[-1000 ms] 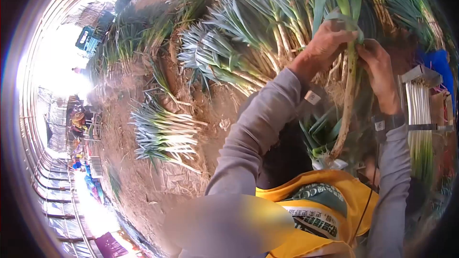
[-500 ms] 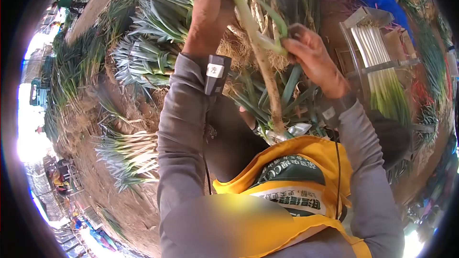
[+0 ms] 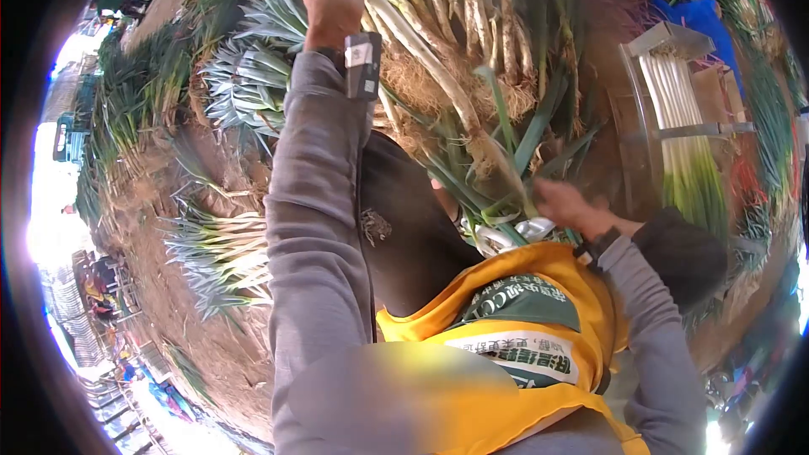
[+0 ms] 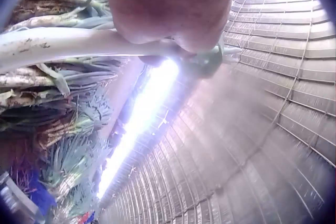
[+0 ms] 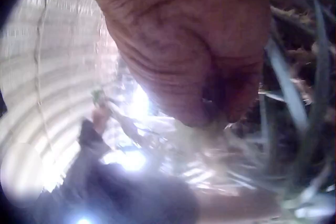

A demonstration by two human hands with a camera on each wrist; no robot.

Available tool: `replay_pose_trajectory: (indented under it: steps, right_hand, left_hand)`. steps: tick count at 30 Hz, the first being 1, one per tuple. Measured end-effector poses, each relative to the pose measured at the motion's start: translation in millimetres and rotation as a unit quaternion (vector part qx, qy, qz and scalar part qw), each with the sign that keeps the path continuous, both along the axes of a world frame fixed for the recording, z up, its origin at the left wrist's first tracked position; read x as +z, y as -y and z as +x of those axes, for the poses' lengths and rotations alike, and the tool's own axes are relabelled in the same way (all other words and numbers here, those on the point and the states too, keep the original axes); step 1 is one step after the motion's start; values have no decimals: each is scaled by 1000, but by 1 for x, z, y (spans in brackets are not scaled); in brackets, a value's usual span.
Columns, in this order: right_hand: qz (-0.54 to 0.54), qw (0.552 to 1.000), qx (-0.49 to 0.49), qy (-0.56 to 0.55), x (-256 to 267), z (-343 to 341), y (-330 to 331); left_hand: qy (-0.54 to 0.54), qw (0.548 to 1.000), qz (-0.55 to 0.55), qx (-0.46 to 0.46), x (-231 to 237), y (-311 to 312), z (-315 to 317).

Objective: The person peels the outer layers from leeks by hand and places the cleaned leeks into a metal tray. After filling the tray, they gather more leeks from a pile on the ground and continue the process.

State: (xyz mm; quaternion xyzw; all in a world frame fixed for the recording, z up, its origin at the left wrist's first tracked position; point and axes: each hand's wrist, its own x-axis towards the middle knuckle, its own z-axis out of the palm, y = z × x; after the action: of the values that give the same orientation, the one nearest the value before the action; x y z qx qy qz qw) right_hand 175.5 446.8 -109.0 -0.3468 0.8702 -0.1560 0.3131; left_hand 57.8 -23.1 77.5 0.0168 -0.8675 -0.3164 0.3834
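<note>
Head view shows your left hand (image 3: 331, 2) gripping the leek (image 3: 421, 52) near its leaves; its roots (image 3: 484, 152) hang toward your right hand (image 3: 568, 205), which pinches a blurred pale strip (image 3: 515, 179). Tugging too hard could snap the leek or wrench it loose.

Metal frame (image 3: 663, 40), upper right: smooth, dull grey. Apron (image 3: 539, 286), lower centre: yellow cloth, matt. Sheeting (image 4: 252, 145), right of the left wrist view: translucent, plastic-looking, glossy, rippled.

Curved ribbed roof (image 4: 262, 140), apparently sheeted, bright light strip (image 4: 139, 119), brown earth floor (image 3: 221, 362)
</note>
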Motion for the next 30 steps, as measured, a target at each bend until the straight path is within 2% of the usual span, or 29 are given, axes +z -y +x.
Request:
replay_pose_trajectory:
  steps: [1, 2, 3, 4, 5, 6, 7, 8, 9, 10, 11, 12, 14, 15, 17, 19, 21, 24, 28, 30]
  right_hand:
    - [91, 995, 28, 32, -17, 16, -9]
    - [181, 980, 55, 62, -21, 22, -12]
    - [179, 981, 54, 59, -27, 16, -16]
    - [85, 994, 55, 33, -27, 10, -20]
    - [-7, 998, 55, 5, -10, 3, -16]
    - [-118, 991, -14, -57, 5, -7, -7]
    - [-114, 989, -91, 13, 67, -22, 30]
    - [-225, 966, -115, -51, 98, -39, 51]
    - [-332, 927, -134, -114, 116, -55, 68]
    - [-396, 902, -139, -97, 125, -73, 86]
    - [-459, 874, -142, -78, 133, -84, 102]
    - [-454, 875, -146, -84, 152, -82, 118]
    - [-445, 878, -151, -91, 174, -81, 139]
    - [-437, 879, -156, -114, 177, -81, 147]
    - [-452, 868, -155, -133, 170, -86, 151]
    - [-427, 882, -168, -104, 167, -89, 148]
    - [-404, 893, -182, -76, 168, -93, 144]
    - [-373, 909, -182, -29, 166, -100, 140]
    - [-403, 896, -178, 51, 162, -105, 140]
    - [-402, 896, -175, 68, 163, -107, 140]
  left_hand:
    - [-62, 985, -149, 66, -3, 2, 1]
    - [-123, 939, -293, 130, -4, 5, 0]
    - [-135, 940, -293, 108, -2, 10, -3]
    - [-138, 941, -292, 105, 2, 4, -4]
    - [-140, 962, -214, 93, 8, -8, -2]
    - [-139, 979, -130, 78, 14, -24, 2]
    - [-146, 979, -133, 48, 18, -37, 4]
    - [-154, 979, -128, 42, 25, -50, 1]
    - [-157, 963, 202, -86, 31, -63, -4]
    - [-134, 827, 506, -206, 36, -77, -6]
    - [-133, 809, 528, -222, 42, -92, -5]
    - [-131, 806, 530, -228, 45, -105, -2]
    - [-96, 830, 501, -223, 45, -122, 3]
    - [-121, 792, 545, -245, 39, -124, -4]
    - [-112, 783, 561, -246, 39, -130, -1]
    - [-104, 773, 576, -244, 34, -126, -2]
    - [-13, 750, 577, -324, 26, -111, -11]
    - [27, 730, 585, -354, 30, -113, -10]
    - [47, 735, 567, -370, 29, -109, -8]
    - [54, 762, 554, -332, 35, -118, -3]
